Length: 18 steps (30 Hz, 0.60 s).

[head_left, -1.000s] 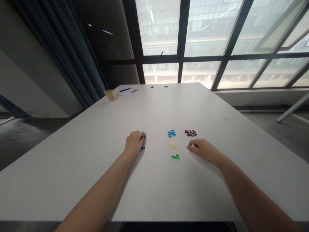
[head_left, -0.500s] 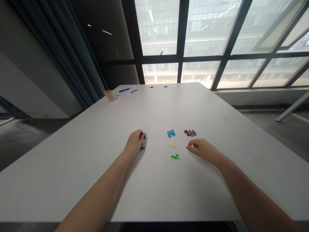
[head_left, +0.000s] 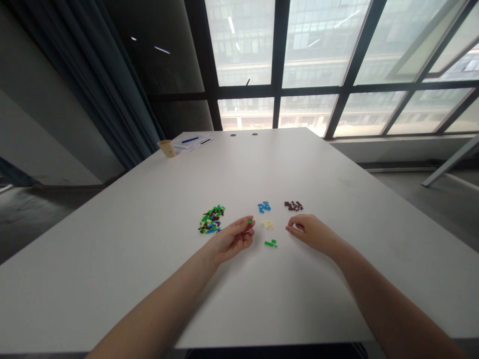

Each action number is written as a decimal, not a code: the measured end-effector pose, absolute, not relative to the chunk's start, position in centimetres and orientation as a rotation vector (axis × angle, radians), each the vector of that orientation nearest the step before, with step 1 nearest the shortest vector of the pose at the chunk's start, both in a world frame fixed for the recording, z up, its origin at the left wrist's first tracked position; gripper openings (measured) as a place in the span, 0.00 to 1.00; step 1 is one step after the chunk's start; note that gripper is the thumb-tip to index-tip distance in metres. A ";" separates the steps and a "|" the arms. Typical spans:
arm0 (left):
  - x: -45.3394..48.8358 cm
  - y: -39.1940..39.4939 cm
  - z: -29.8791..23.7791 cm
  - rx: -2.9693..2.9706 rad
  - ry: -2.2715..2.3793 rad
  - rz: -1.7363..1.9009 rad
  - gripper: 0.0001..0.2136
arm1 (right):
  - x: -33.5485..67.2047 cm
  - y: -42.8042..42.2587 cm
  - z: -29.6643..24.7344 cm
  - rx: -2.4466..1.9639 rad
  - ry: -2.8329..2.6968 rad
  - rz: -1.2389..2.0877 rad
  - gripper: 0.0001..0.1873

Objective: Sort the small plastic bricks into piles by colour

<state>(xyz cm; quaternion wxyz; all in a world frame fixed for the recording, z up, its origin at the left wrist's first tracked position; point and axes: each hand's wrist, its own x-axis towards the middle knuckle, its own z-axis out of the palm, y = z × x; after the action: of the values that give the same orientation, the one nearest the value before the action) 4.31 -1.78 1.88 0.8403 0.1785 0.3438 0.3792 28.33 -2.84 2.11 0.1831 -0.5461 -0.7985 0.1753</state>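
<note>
A small green toy brick (head_left: 249,221) is pinched between the thumb and fingertips of my left hand (head_left: 234,239), just above the table and left of a little group of cream bricks (head_left: 267,224). Behind that hand lies a mixed pile of bricks (head_left: 211,219) in green, dark brown, blue and cream. My right hand (head_left: 312,230) rests on the table, loosely curled, thumb and forefinger slightly apart with nothing visible between them. Dark brown bricks (head_left: 294,206) lie just beyond it. Blue bricks (head_left: 264,207) sit behind the cream ones, and several green bricks (head_left: 270,244) in front.
The white table (head_left: 299,294) stretches away toward large windows. At its far left are a paper cup (head_left: 166,148) and papers (head_left: 183,146) with a blue pen (head_left: 190,140) on them. Two dark discs (head_left: 255,134) are set near the far edge.
My left hand has moved right from the mixed pile, carrying a green brick, and has turned so its palm shows. The pile is now uncovered. My right hand stays about where it was.
</note>
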 end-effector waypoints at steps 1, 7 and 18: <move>4.5 -2.1 1.8 0.376 0.711 0.778 0.04 | 28.2 -2.9 2.1 -1.516 -2.245 0.483 0.13; 5.0 -3.0 1.6 0.428 0.668 0.685 0.06 | 27.0 -3.2 2.4 -1.322 -2.170 0.452 0.11; 5.4 -3.4 1.1 0.661 0.702 0.567 0.10 | 23.4 -5.4 1.8 -0.996 -2.170 0.277 0.09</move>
<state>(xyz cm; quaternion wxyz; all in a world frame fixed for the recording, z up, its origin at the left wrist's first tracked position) 5.41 -3.38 1.07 0.8476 0.3136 0.3331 0.2689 23.38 -5.39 1.82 0.3605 -0.3864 -0.8421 0.1076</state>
